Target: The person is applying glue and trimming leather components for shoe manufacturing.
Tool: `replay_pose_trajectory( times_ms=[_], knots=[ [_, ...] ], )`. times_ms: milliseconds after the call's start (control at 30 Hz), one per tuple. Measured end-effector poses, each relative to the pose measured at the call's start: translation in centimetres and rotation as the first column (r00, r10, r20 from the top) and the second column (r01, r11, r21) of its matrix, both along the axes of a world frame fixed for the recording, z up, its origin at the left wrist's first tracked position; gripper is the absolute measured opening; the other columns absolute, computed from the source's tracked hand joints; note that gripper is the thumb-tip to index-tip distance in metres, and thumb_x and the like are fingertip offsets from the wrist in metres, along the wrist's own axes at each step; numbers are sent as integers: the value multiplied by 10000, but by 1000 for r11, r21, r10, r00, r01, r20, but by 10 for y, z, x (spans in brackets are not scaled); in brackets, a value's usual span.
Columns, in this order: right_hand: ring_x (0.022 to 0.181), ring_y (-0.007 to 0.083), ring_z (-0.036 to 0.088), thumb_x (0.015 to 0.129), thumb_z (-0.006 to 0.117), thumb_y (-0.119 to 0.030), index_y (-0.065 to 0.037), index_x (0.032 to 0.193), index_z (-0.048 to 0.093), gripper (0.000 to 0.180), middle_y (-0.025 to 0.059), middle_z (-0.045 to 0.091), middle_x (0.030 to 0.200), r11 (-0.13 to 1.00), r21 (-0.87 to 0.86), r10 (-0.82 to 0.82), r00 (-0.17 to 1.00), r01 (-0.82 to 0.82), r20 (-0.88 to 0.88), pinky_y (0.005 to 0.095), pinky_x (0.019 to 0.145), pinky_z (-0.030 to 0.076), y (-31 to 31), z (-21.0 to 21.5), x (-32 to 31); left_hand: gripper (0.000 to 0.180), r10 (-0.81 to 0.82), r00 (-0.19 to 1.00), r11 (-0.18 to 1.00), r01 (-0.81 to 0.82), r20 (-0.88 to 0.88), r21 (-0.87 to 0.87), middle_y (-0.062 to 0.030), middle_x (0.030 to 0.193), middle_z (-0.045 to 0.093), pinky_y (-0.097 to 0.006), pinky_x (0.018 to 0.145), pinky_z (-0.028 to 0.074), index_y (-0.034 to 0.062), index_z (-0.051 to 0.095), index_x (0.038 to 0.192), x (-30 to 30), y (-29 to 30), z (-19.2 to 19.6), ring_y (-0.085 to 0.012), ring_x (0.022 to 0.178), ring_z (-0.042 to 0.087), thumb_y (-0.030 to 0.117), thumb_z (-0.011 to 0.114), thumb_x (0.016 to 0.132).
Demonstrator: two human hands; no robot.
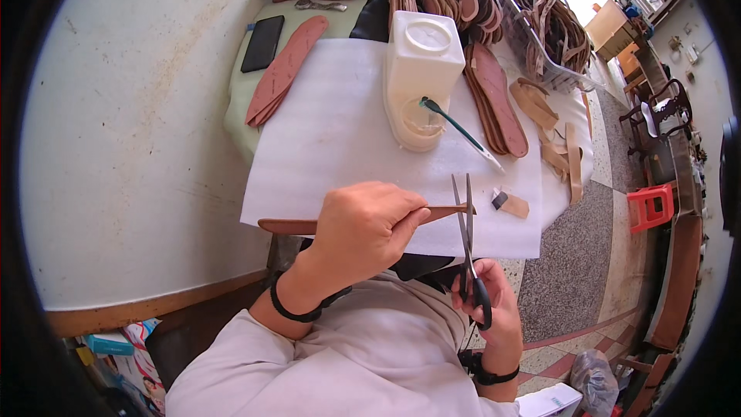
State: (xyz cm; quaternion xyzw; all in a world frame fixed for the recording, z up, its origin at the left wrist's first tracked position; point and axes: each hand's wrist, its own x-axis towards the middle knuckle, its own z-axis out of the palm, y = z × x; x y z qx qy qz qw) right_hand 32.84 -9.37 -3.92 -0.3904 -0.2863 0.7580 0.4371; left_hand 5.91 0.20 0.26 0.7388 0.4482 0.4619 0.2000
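My left hand point(367, 220) is closed around a brown leather insole point(289, 226), which I see edge-on, its long end sticking out to the left. In my right hand point(494, 301) is a pair of scissors point(467, 243) with black handles, pointing away from me. Their slightly parted blades straddle the insole's right end, where a thin strip shows. Just beyond the blades, a small tan scrap with a dark patch point(511, 203) lies on the white foam sheet point(324, 147).
A white plastic container point(424, 62) with a green-handled brush point(463, 135) stands mid-table. Insole stacks lie left point(289, 69) and right point(494, 100). A black phone point(263, 44), leather scraps point(573, 162) and a basket of strips point(552, 31) surround them. A wall point(139, 123) borders the left.
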Motion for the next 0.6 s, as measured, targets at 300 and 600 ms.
replay_pose_trajectory(
  times_ms=[300, 600],
  knots=[
    [895, 201, 674, 692, 893, 10, -67, 1196, 505, 640, 121, 672, 1072, 1000, 1, -27, 999, 27, -25, 307, 774, 538, -1, -6, -4, 45, -11, 999, 1000, 10, -47, -2, -114, 746, 726, -378, 593, 524, 42, 779, 886, 2, -2, -1, -293, 648, 677, 57, 811, 859],
    [870, 205, 672, 730, 875, 5, -58, 1196, 505, 598, 138, 678, 1063, 998, 22, -55, 997, 56, -59, 322, 762, 533, -3, -11, -6, 46, -4, 998, 1000, 3, -65, -6, -115, 747, 727, -384, 596, 526, 45, 781, 885, 1, -2, -2, -297, 649, 678, 69, 811, 859]
  ],
)
